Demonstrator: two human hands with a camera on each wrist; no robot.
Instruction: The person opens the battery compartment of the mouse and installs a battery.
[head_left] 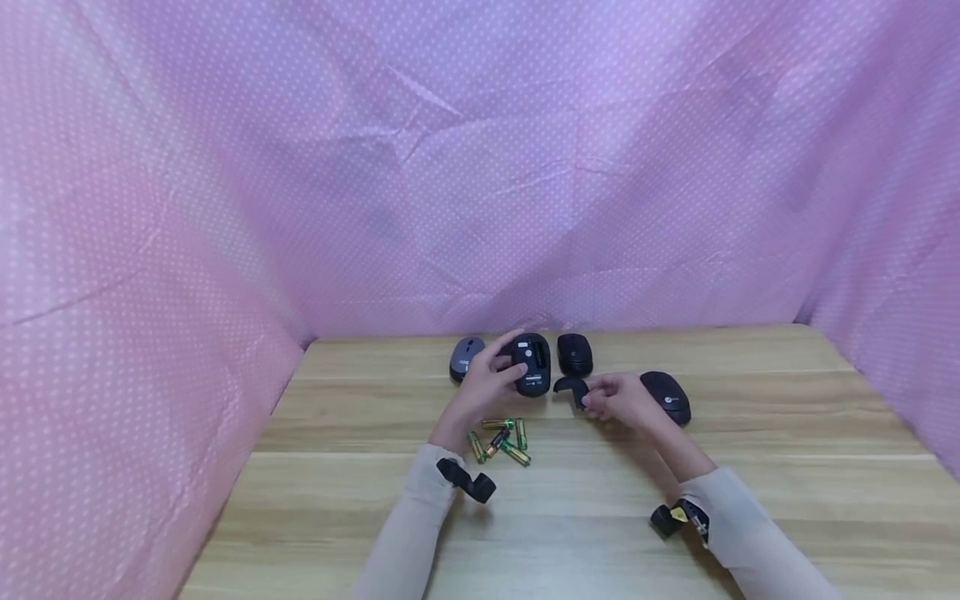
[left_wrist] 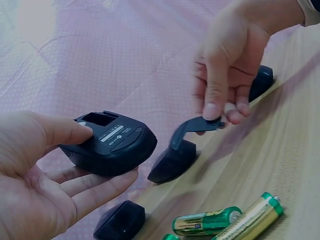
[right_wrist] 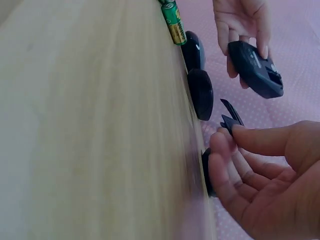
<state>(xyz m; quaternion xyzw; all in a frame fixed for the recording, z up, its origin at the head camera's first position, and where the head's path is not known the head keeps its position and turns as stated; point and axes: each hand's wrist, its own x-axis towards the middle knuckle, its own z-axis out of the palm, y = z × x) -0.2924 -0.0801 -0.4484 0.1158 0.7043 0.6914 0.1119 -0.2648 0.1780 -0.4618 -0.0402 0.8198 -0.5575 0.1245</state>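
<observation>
My left hand (head_left: 486,379) grips a black computer mouse (head_left: 532,367) with its underside turned up. In the left wrist view the thumb presses on that underside, beside an uncovered battery slot (left_wrist: 99,119), and the fingers support the mouse from below. A thin curved black battery cover (left_wrist: 192,127) is pinched between the thumb and fingers of my right hand (head_left: 618,398). The cover is apart from the mouse, a short way to its right in the head view. Several green and gold batteries (head_left: 516,453) lie on the table below the left hand.
On the wooden table (head_left: 360,467), a grey mouse (head_left: 465,357) sits behind the left hand. One black mouse (head_left: 575,355) stands at the back, and another black mouse (head_left: 667,398) lies beside the right wrist. Pink dotted cloth (head_left: 450,183) hangs around the table.
</observation>
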